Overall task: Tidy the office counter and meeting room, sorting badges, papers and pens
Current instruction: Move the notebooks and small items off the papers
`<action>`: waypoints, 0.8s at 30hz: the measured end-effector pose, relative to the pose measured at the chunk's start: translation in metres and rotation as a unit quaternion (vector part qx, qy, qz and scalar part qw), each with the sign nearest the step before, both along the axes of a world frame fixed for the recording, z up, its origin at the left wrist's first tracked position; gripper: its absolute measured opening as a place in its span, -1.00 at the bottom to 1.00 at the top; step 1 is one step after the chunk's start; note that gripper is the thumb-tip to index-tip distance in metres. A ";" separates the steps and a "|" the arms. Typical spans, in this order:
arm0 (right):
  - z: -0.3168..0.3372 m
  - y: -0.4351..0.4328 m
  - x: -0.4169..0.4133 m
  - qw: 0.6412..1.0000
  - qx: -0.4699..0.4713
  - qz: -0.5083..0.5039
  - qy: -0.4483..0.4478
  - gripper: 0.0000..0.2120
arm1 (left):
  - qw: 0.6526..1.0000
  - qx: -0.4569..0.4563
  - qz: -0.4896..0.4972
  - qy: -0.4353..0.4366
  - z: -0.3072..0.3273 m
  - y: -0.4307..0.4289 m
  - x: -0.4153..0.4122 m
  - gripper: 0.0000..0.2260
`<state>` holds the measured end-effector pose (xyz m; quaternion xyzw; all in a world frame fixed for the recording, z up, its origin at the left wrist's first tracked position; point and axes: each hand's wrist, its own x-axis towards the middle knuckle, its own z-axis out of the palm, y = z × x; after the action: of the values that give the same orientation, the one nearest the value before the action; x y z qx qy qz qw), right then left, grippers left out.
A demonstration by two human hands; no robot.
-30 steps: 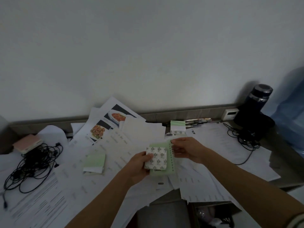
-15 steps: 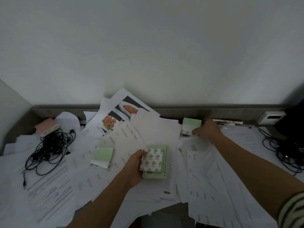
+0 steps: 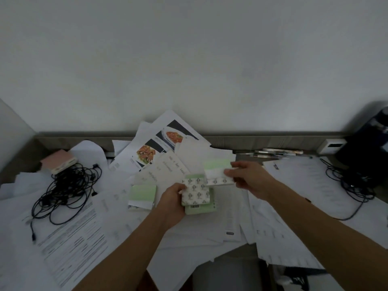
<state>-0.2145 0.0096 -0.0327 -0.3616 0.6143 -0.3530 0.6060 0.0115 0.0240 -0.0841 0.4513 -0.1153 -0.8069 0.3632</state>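
Papers (image 3: 189, 234) all over the desk (image 3: 246, 159)?

Yes. Loose sheets overlap from the left edge to the right, and some hang over the front edge. Two food-photo printouts (image 3: 159, 145) lean up at the middle of the rear edge.

Where are the hands?

Both are over the middle of the desk. The left hand (image 3: 172, 203) has its grip clamped on a small stack: a patterned white pad (image 3: 196, 194) lying on a green notebook (image 3: 200, 210), with the thumb at the pad's left edge. The right hand (image 3: 249, 178) pinches a green-and-white notepad (image 3: 217, 170) by its right end and holds it just behind the stack. I cannot tell whether that notepad touches the stack.

Any other pads?

A second notepad (image 3: 142, 195), also green and white, lies flat on the sheets just left of the left hand.

And the pens (image 3: 279, 153)?

They lie in a row along the rear edge, right of the middle. They are too blurred to count.

What else is on the desk?

A black cable tangle (image 3: 65, 190) sits toward the left edge, and a pink box (image 3: 58, 161) touches it at the rear left corner. A dark flask (image 3: 365, 143) stands at the rear right corner with a white socket (image 3: 331, 144) beside it. A second black cable (image 3: 352, 185) trails over the sheets in front of the flask.
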 end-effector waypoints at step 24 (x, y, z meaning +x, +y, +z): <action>-0.056 -0.008 0.225 0.830 -0.146 0.315 0.438 -0.37 | 0.974 0.006 0.204 -0.095 -0.016 0.096 0.248 -0.80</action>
<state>0.0103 0.0011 -0.0889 -0.7363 0.6094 -0.0337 0.2921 0.2599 0.1205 -0.1005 0.5425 -0.0501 -0.6699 0.5044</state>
